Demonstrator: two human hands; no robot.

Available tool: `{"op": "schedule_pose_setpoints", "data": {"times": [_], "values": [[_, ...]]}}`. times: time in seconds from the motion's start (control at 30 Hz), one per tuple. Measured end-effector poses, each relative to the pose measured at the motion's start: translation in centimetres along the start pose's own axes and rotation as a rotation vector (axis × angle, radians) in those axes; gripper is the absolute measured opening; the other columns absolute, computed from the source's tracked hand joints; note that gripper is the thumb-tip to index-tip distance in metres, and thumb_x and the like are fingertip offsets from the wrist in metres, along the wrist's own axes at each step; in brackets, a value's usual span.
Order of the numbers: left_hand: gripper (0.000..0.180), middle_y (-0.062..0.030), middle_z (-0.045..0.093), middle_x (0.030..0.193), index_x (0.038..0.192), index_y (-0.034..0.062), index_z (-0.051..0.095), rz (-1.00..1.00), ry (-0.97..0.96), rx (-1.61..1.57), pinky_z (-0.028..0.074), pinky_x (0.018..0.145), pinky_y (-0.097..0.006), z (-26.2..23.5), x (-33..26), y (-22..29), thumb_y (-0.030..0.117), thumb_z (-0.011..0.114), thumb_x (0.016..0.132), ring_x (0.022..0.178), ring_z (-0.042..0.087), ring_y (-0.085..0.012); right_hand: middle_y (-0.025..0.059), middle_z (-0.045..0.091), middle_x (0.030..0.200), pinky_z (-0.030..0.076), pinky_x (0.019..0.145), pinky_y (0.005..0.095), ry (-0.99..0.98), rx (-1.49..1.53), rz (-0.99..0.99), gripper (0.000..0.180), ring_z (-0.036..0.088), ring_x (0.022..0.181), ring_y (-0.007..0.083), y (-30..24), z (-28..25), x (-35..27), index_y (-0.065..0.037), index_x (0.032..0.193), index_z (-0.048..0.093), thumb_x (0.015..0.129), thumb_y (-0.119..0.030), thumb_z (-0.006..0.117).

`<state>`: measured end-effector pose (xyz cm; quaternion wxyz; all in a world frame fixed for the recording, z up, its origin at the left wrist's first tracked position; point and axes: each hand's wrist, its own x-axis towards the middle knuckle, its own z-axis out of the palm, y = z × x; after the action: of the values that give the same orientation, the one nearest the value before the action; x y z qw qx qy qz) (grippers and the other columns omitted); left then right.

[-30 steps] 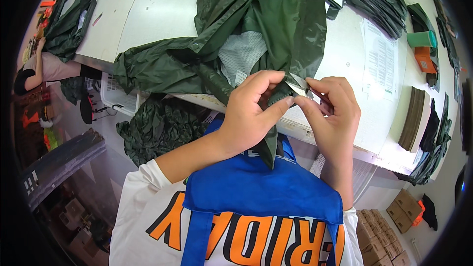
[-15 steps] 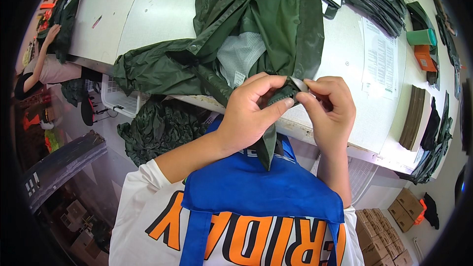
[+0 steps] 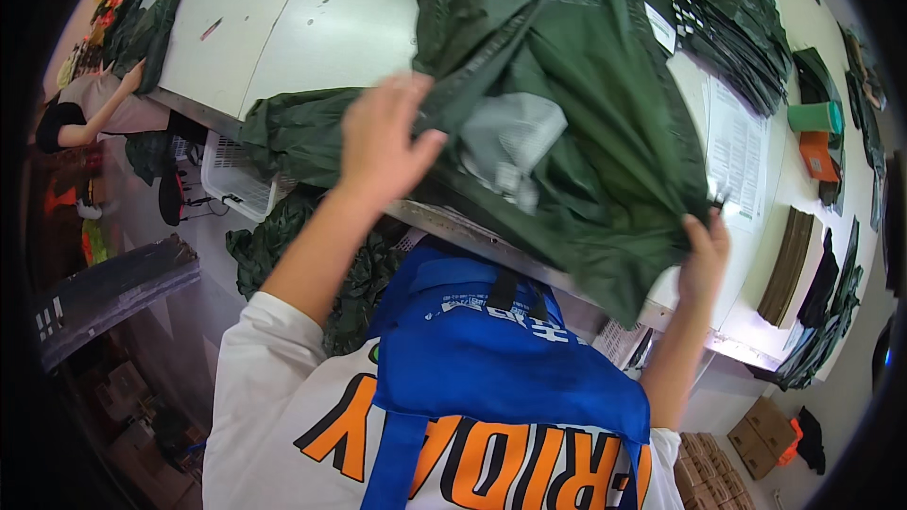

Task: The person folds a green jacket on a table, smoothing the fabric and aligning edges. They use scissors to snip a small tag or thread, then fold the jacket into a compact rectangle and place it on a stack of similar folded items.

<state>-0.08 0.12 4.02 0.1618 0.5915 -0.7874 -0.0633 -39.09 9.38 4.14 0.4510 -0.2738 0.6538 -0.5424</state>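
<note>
Dark green jacket [image 3: 605, 113]: upper centre of frame, over desk [image 3: 283, 47], lower corner overhanging; spread out, pale lining [image 3: 515, 137] exposed, not folded. Finished work: cannot tell.
Left hand [image 3: 385, 137]: centre left, blurred, grip spread, contact unclear.
Right hand [image 3: 704, 246]: centre right, grip pinching jacket edge; small dark object [image 3: 721, 198] protruding.

Blue apron [image 3: 510, 359], white shirt [image 3: 260, 387]

A garment workshop, by the look of it — a broad white bench [image 3: 350, 28] bears a green garment [image 3: 605, 85] at one o'clock, folded dark clothing [image 3: 742, 33] at two; another person [image 3: 94, 113] works at ten — brown cartons [image 3: 763, 434] sit at four.
</note>
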Motion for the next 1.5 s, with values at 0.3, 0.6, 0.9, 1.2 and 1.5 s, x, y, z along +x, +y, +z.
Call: {"op": "schedule_pose_setpoints", "data": {"times": [0.3,0.6,0.9,1.2,1.5], "values": [[0.077,-0.0227,0.046,0.135,0.141,0.0002,0.032,0.091,-0.971,-0.914,0.045,0.095,-0.045,6.9,-4.4,6.2,0.036,0.067,0.083,0.117,0.052,-0.0330,0.0091,0.064,0.093,0.046,0.078,0.0305,0.183,-0.690,-0.310,0.024,0.058,0.086,0.0167,-3.7,1.3,4.5,-0.005,0.104,0.063,0.091,-0.025,0.060],[0.051,-0.0166,0.056,0.114,0.118,0.0024,0.050,0.146,0.102,-0.427,0.049,0.083,-0.042,9.1,13.0,3.8,0.027,0.071,0.078,0.098,0.058,-0.0330,0.0211,0.060,0.090,0.047,0.072,0.0450,0.030,-0.805,-0.181,0.035,0.060,0.081,0.0432,8.0,10.1,-2.2,-0.005,0.101,0.043,0.076,-0.011,0.066],[0.013,0.0026,0.056,0.079,0.094,0.0037,0.057,-0.114,-0.165,-1.233,0.042,0.060,-0.023,7.7,21.6,3.0,0.017,0.058,0.091,0.068,0.049,-0.0061,0.0121,0.056,0.083,0.048,0.071,0.0411,0.347,-1.105,-0.425,0.027,0.058,0.075,0.0309,1.2,-4.1,6.3,-0.010,0.096,0.047,0.073,-0.003,0.060],[0.039,-0.0112,0.056,0.101,0.117,0.0056,0.055,0.043,-0.304,-0.707,0.050,0.062,-0.030,5.8,-2.5,4.2,0.008,0.067,0.080,0.074,0.059,-0.0198,0.0168,0.061,0.115,0.046,0.089,0.0415,0.057,-1.398,-0.263,0.046,0.059,0.106,0.0354,-8.6,-12.6,11.0,-0.006,0.113,0.052,0.073,-0.015,0.073],[0.066,-0.0105,0.044,0.110,0.121,0.0220,0.056,0.345,0.284,-0.209,0.046,0.073,-0.035,2.0,3.7,5.8,0.007,0.078,0.061,0.085,0.051,-0.0266,0.0119,0.066,0.097,0.049,0.077,0.0310,-0.102,-0.684,-0.199,0.027,0.061,0.084,0.0180,2.5,8.2,3.4,-0.004,0.105,0.065,0.084,-0.021,0.069]]}}
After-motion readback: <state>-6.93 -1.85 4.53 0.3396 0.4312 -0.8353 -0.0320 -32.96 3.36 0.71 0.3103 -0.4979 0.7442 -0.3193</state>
